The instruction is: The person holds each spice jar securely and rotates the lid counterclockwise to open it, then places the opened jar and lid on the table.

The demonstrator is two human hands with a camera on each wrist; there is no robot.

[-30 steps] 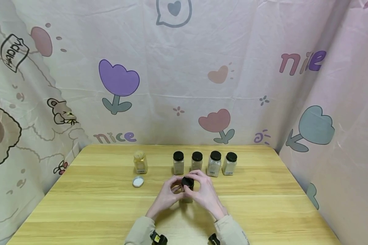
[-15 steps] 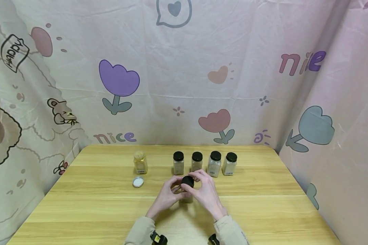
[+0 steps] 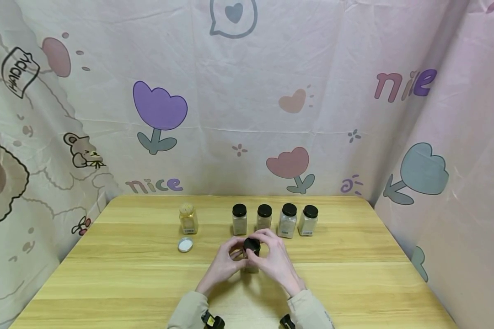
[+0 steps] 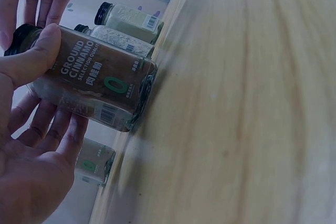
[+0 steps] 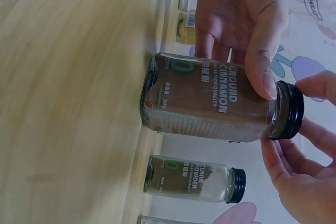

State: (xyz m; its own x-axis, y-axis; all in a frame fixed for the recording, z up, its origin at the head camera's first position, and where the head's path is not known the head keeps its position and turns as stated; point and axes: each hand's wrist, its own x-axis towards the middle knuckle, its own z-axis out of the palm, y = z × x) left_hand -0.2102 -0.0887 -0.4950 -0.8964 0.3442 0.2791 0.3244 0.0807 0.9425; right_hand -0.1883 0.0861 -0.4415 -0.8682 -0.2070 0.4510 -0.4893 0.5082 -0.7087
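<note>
A glass jar labelled ground cinnamon point(image 4: 100, 77), filled with brown powder, stands upright near the middle of the table. My left hand point(image 3: 223, 264) holds its body, thumb on one side and fingers on the other. At the top, my right hand point(image 3: 275, 257) pinches the black lid point(image 5: 292, 111) between thumb and fingers. The lid sits on the jar's neck. In the head view, the two hands hide much of the jar's body.
Behind the hands stand several black-lidded spice jars point(image 3: 287, 224), one a cumin powder jar point(image 5: 186, 179). Farther left is a yellow jar point(image 3: 188, 221) without its lid. A round lid point(image 3: 185, 244), pale inside up, lies before it. A patterned curtain point(image 3: 230, 114) surrounds the wooden table point(image 3: 107, 274).
The fingers of my right hand shifted slightly round the lid half a second ago and are back near their earlier place. My left hand and the jar have stayed put.
</note>
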